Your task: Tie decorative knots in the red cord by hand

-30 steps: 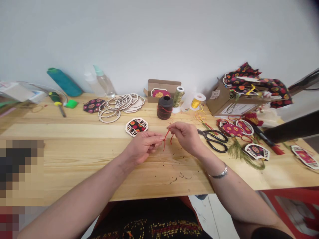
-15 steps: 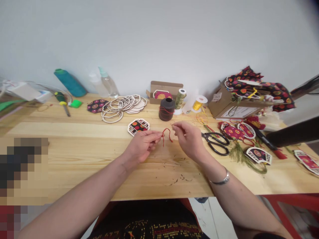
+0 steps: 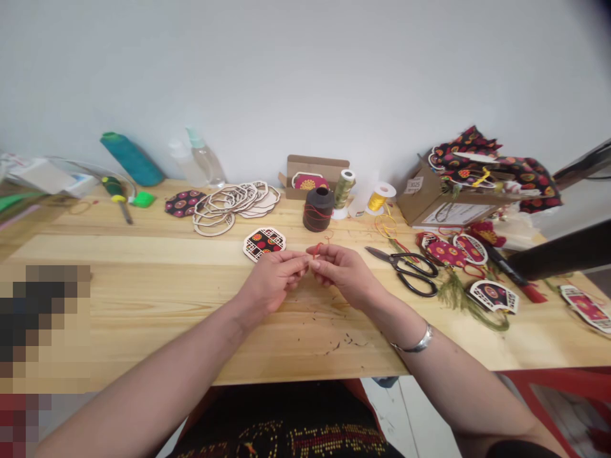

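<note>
Over the middle of the table, my left hand (image 3: 275,278) pinches a red cord (image 3: 317,252) between thumb and fingertips. My right hand (image 3: 344,275) meets it there, its thumb and fingers closed on the same cord. Most of the cord is hidden by the fingers; a thin loop of it shows above them. Just beyond my left hand lies a patterned ornament (image 3: 264,243) with a pale cut-out frame. A dark thread cone (image 3: 318,212) with red thread around it stands behind my hands. Black-handled scissors (image 3: 411,271) rest to the right of my right hand, blades pointing left.
Along the wall are pale frames (image 3: 229,203), a teal thread cone (image 3: 132,159), a screwdriver (image 3: 117,198), a spray bottle (image 3: 206,159) and a yellow spool (image 3: 380,196). A cardboard box (image 3: 432,197) with fabric stands right, near tasselled ornaments (image 3: 443,249) and a black post (image 3: 563,250).
My right hand has moved left and down from beside the cord to meet my left hand. The cord's hanging loop is now mostly covered by my fingers.
</note>
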The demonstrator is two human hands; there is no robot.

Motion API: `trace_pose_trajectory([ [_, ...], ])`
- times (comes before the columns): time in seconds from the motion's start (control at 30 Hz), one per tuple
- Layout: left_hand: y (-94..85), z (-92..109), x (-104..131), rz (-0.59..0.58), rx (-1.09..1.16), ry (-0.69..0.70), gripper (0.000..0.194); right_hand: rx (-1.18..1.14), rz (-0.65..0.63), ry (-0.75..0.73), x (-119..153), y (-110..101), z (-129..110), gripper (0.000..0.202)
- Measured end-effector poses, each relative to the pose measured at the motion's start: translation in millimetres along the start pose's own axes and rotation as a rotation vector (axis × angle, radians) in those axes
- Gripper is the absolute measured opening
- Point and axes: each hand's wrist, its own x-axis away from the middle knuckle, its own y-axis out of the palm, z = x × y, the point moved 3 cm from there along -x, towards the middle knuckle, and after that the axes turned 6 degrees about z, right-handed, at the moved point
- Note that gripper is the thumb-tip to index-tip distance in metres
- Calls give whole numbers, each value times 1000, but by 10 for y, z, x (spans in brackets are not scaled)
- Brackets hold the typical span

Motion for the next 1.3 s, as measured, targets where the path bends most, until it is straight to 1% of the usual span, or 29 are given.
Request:
trace_pose_trajectory([
  [0.1, -1, -3, 0, -8, -2, -7, 17, -5, 8, -28, -12, -20, -4, 34],
  [0.3, -1, -3, 4, -37, -21, 7, 21, 7, 62, -60, -34, -43, -17, 28],
  [0.57, 19, -4, 23, -65, -11, -10, 21, 130, 174, -129, -50, -90, -9, 17],
  [0.63, 22, -2, 24, -59, 1, -21, 21, 191, 191, -166, -45, -90, -30, 14],
  [0.73, 23, 0, 27, -71, 19, -38, 18, 324, 217, -271, -25, -81, -84, 8],
  [0.8, 21, 0, 30, -89, 30, -43, 17, 413, 234, -349, -10, -77, -113, 8],
  [0.87, 18, 0, 32, -104, 35, -46, 15, 485, 247, -392, -3, -80, -124, 10],
  [0.97, 14, 6, 28, -102, 21, -38, 13, 544, 263, -391, -7, -101, -119, 12],
  [1.07, 6, 15, 20, -65, -23, -20, 14, 574, 266, -374, -12, -117, -117, 14],
  [1.2, -6, 15, 13, -6, -84, -7, 13, 573, 269, -341, -4, -122, -117, 15],
  [1.3, -6, 11, 16, 5, -101, -9, 14, 573, 273, -325, 2, -120, -109, 15],
])
